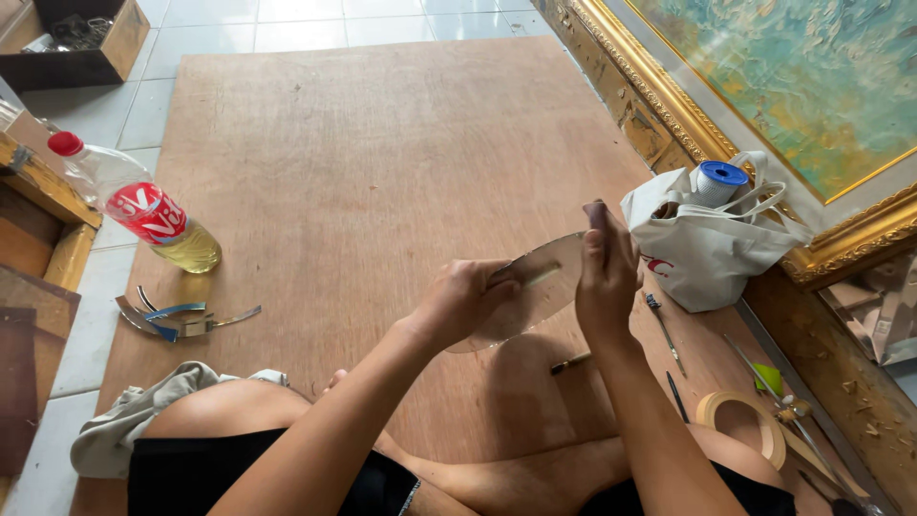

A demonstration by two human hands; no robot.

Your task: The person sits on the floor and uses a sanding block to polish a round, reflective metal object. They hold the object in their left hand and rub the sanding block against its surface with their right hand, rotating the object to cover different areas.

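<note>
While the left hand (pixel 468 298) grips the oval mirror piece (pixel 535 287), right hand (pixel 604 272) pinches a small dark block (pixel 596 214) at its edge, white bag (pixel 707 253) beside.

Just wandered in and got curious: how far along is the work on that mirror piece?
Cut-off mirror strips lie on the plywood board, so trimming looks done. Now the left hand holds the rounded mirror piece while the right hand works its edge. How much edge remains cannot be told.
</note>
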